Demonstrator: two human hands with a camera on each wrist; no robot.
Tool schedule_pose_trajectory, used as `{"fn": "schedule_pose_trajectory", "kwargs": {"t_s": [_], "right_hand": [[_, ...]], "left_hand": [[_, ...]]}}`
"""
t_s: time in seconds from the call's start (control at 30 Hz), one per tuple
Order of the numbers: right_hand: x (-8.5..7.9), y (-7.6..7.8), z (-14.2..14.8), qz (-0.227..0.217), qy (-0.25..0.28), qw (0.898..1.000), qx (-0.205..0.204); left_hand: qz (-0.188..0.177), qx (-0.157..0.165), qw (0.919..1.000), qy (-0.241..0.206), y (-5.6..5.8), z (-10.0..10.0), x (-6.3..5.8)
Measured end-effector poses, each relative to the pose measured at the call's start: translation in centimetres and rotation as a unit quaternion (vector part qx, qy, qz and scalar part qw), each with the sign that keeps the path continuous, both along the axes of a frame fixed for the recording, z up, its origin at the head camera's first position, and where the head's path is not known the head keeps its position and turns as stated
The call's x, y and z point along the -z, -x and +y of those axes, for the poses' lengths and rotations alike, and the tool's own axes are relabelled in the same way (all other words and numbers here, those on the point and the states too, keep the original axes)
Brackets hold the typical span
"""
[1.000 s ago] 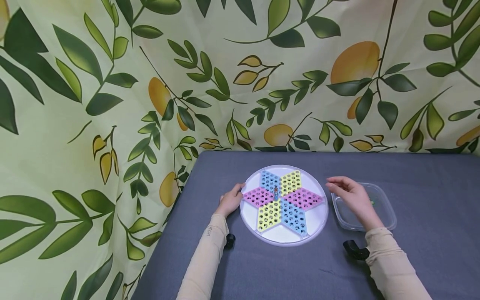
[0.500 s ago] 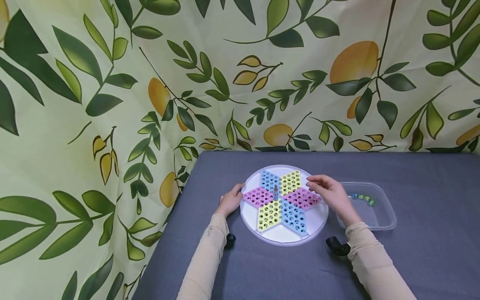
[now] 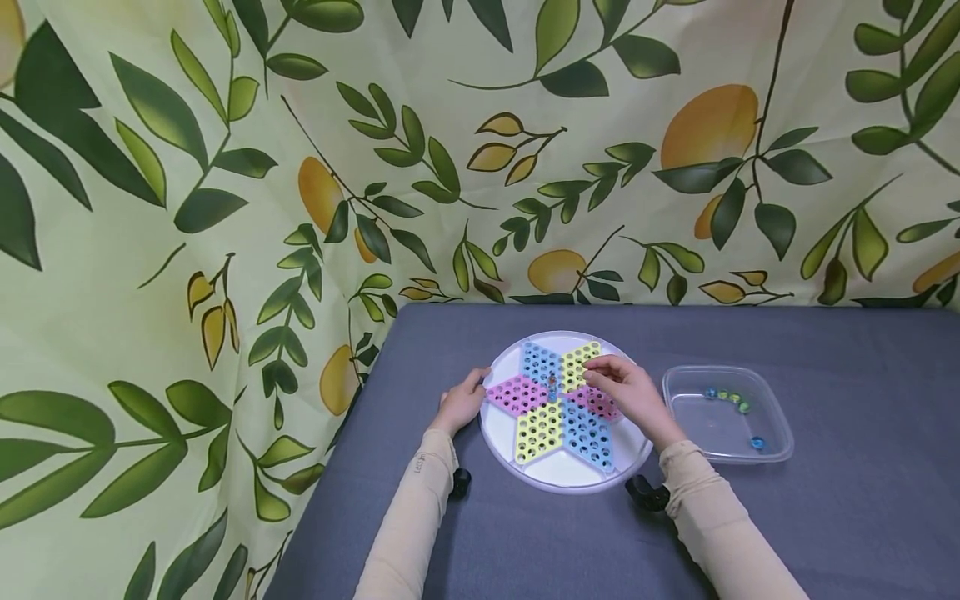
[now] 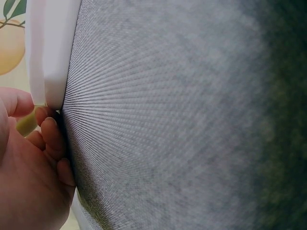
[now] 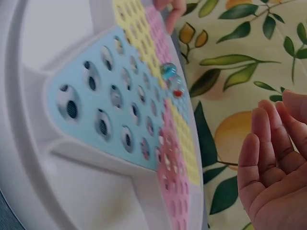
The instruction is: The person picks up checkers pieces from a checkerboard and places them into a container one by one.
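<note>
Beige L sleeve (image 3: 405,517) w/ dk lettering (image 3: 419,462) (tiny, blurry), beige R sleeve (image 3: 723,517), blk rounded gadgets (image 3: 647,493) by both.

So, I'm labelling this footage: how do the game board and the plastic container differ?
The game board is round, the plastic container roughly rectangular. The board is white with a pink, yellow and blue star; the container is clear. The left hand grips the board's edge; neither hand touches the container. Both sit on the table and hold marbles.

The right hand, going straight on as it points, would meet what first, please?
In the head view, the right hand would likely reach the far yellow section of the board first, then the far blue one; height is unclear, so it may pass above both.
</note>
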State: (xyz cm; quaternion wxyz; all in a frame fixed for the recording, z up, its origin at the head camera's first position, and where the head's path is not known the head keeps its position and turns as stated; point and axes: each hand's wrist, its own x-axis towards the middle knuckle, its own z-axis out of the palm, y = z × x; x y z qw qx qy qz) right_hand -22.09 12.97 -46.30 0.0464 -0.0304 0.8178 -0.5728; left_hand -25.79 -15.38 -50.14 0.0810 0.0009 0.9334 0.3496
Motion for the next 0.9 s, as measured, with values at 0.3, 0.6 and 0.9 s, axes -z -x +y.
{"fn": "schedule_pose_trajectory", "kwargs": {"t_s": [0.3, 0.6, 0.9], "right_hand": [[1.1, 0.7, -1.7, -0.017, 0.021, 1.0, -0.011], [2.5, 1.3, -3.2, -0.023, -0.014, 0.999, -0.04], [3.7, 1.0, -3.4, -0.013, -0.04, 0.998, -0.036]], "left_hand": [[0.002, 0.003, 1.0, 0.001, 0.2, 0.1, -0.2], [-0.001, 0.004, 1.0, 0.003, 0.1, 0.0, -0.1], [-0.005, 0.0, 1.0, -0.003, -0.2, 0.0, -0.1]]}}
